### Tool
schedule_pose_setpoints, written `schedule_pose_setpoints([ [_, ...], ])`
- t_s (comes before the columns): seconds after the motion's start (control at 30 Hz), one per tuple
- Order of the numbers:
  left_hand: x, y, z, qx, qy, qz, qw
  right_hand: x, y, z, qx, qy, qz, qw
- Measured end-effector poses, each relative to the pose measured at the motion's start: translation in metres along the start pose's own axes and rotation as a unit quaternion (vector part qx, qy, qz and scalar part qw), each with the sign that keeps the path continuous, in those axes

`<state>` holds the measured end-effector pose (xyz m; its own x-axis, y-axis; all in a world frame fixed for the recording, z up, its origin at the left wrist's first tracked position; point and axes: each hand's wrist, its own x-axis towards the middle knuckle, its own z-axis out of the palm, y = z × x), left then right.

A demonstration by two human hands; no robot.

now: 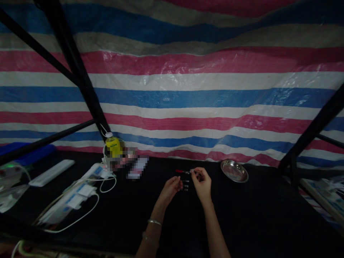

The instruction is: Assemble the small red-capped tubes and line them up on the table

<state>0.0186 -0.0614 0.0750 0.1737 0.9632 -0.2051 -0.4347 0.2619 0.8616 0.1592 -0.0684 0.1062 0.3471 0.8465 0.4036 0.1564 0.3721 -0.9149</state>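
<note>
Over the black table (pixel 150 218) my left hand (pixel 170 190) is closed in a pinch, its thumb and fingertips together; whatever lies between them is too small to make out. Facing it, my right hand (pixel 202 184) is also pinched, with its fingertips at a tiny light piece I cannot name. A small red-handled item with a metal end (pixel 179 171) is just left of the right fingertips; whether it touches them I cannot tell. Between the hands, several small shiny metal pieces (pixel 186 186) lie in a short column on the table.
A round metal dish (pixel 234 171) stands at the back right. To the left are a phone (pixel 138 167), a yellow-labelled bottle (pixel 113 146), a white power strip (pixel 71 197) with loose cables, and a long white box (pixel 52 172). Black frame bars (pixel 77 75) flank the striped sheet.
</note>
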Motion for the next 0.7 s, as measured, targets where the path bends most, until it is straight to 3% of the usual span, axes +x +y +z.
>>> schedule_pose_setpoints([
  [0.13, 0.011, 0.009, -0.008, 0.127, 0.026, 0.096, 0.987, 0.002, 0.019, -0.005, 0.045, -0.003, 0.044, 0.998],
  [0.3, 0.030, 0.011, -0.022, 0.276, 0.042, 0.188, 0.942, 0.004, 0.048, -0.010, 0.027, -0.056, 0.054, 0.997],
  [0.4, 0.043, 0.006, -0.035, 0.384, 0.069, 0.205, 0.898, 0.005, 0.065, -0.011, -0.040, -0.072, 0.035, 0.996],
  [0.57, 0.061, -0.005, -0.056, 0.556, 0.131, 0.198, 0.796, 0.005, 0.092, -0.007, -0.128, -0.111, -0.001, 0.986],
  [0.7, 0.065, -0.012, -0.064, 0.599, 0.158, 0.180, 0.764, 0.004, 0.106, -0.002, -0.196, -0.147, -0.032, 0.969],
])
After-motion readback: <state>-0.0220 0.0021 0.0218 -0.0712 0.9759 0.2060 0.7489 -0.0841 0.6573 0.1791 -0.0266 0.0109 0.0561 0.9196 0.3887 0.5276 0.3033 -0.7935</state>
